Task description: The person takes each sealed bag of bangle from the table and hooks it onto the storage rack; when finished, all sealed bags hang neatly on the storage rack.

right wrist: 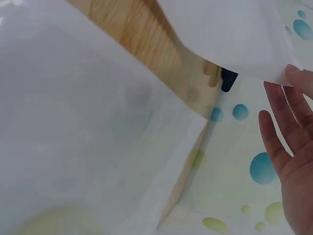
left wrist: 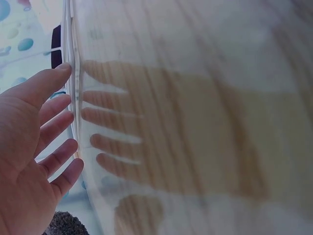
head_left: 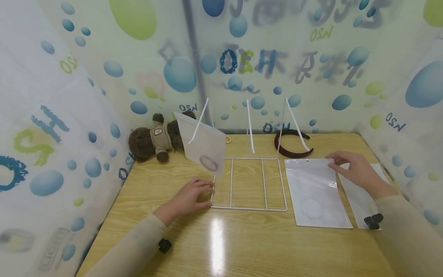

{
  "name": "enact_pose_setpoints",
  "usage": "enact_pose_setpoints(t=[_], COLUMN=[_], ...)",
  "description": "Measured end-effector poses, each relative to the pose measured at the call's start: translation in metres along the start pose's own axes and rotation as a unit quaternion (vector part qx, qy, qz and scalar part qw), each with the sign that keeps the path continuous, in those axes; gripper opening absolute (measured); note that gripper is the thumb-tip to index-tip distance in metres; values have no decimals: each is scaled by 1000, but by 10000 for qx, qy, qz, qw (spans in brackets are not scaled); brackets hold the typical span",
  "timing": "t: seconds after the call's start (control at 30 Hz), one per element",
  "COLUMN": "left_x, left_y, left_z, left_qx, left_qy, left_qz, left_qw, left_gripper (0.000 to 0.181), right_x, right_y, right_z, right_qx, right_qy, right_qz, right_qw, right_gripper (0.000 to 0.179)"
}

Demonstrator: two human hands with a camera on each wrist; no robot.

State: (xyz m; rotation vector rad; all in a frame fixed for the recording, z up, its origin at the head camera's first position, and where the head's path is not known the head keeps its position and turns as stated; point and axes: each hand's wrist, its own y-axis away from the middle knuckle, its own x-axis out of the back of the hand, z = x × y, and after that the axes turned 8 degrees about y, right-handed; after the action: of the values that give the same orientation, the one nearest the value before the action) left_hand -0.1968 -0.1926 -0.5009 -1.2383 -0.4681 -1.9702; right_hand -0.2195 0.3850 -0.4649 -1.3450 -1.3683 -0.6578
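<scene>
A white wire rack [head_left: 248, 209] with three raised prongs stands on the table. My left hand [head_left: 188, 197] is at the left side of its base, fingers fairly straight and fingertips touching the wire; the left wrist view shows the same hand [left wrist: 36, 132] beside the white wires. From the rack's left prong hangs a white pouch [head_left: 200, 140] with a ring shape showing inside. My right hand [head_left: 356, 171] pinches the top right corner of another flat zip pouch [head_left: 311, 184], which has a round shape in it. In the right wrist view, thumb and fingers hold the pouch's corner [right wrist: 234, 39].
A further white pouch [head_left: 361, 200] lies partly under my right forearm. A dark brown headband [head_left: 294, 155] lies behind the rack's right side. A brown teddy bear [head_left: 142, 144] lies at the back left, and a small tan ring [head_left: 228, 139] sits near the back edge. Printed curtains surround the table.
</scene>
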Motion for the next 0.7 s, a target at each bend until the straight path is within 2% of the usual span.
enact_pose_setpoints(t=[0.1,0.33,0.57,0.7], left_x=[0,-1,-3,-3], left_y=[1,1,1,0], left_z=[0,-1,-3,-3], left_qx=[20,12,-92,-87], left_qy=[20,-30,-93,-22], left_qz=[7,46,103,95], left_qw=[10000,10000,9999,9999], left_gripper=[45,45,45,44], right_x=[6,28,45,53], right_y=[5,17,29,33], right_z=[-7,-26,-39,-49], right_qx=[215,210,672,802], right_qy=[78,-11,-403,-585], right_qz=[447,823,1561,1811], right_qw=[9987,9964,9846,9784], right_gripper=[28,32,43,46])
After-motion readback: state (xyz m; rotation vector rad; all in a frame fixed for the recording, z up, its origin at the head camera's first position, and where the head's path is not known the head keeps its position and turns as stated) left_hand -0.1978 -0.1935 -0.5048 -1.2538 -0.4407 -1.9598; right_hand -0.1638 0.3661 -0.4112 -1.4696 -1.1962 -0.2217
